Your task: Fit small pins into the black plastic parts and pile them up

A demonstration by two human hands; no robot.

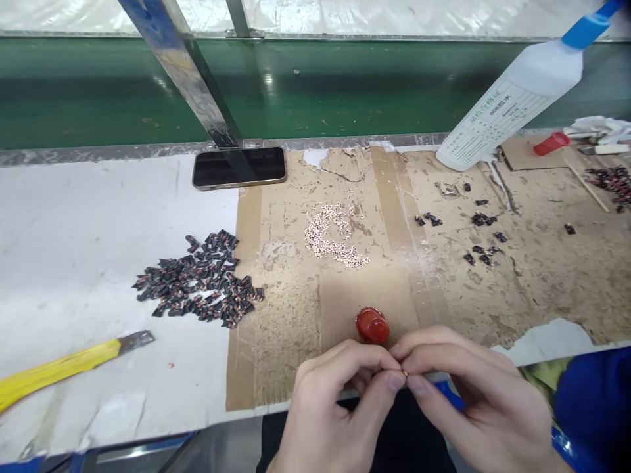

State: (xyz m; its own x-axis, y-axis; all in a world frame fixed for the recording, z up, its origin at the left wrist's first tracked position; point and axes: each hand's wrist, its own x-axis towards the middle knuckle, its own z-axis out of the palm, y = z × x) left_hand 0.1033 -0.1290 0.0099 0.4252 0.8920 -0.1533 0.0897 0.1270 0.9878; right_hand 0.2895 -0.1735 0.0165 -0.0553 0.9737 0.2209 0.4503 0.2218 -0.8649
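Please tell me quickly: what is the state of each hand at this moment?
Left hand: closed, fingertips pinching a tiny coppery piece.
Right hand: closed, fingertips pinching at the same tiny coppery piece.

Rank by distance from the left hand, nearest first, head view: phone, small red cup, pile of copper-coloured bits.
From the left hand:
1. Small red cup, just beyond the fingers.
2. Copper-coloured bits, mid-cardboard.
3. Phone, far edge, to the left.
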